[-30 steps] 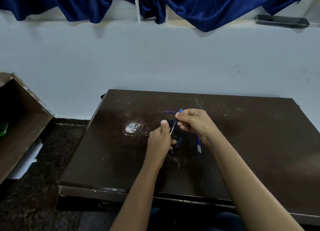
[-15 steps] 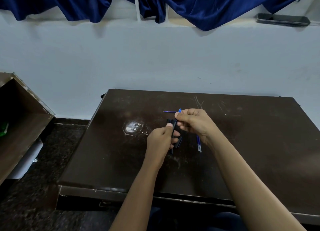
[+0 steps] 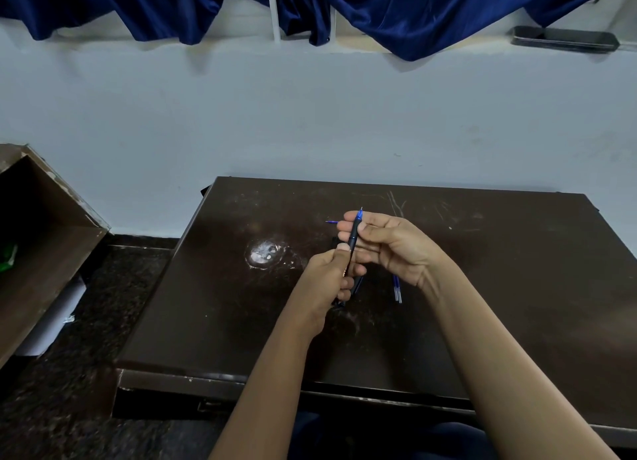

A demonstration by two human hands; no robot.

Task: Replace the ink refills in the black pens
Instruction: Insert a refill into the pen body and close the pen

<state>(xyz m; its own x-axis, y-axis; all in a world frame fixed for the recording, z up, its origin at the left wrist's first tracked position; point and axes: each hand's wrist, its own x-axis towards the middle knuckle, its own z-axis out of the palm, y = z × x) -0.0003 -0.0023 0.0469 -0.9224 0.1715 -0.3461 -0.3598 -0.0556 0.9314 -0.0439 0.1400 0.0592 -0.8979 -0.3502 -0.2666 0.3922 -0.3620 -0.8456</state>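
— Over the bench (image 3: 499, 304), left hand (image 3: 327, 280) and right hand (image 3: 389, 242) have nudged the black pen (image 3: 352, 240) higher since a second ago.
— Held how?
— Left clasps its barrel; right pinches its top. Refills (image 3: 397, 289) lie at its five o'clock.

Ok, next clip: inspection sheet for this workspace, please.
Surface: dark table, scratched, with a whitish stain.
Job's things: black pen, blue tip up, held in both hands; loose refills on the table by the right wrist; single refill farther back.
Clutter: nothing seen.
Hands: left hand grips the pen's lower barrel; right hand pinches its upper part.
Cables: nothing seen.
Surroundings: blue curtain above, grey tray on the ledge, brown box at left.
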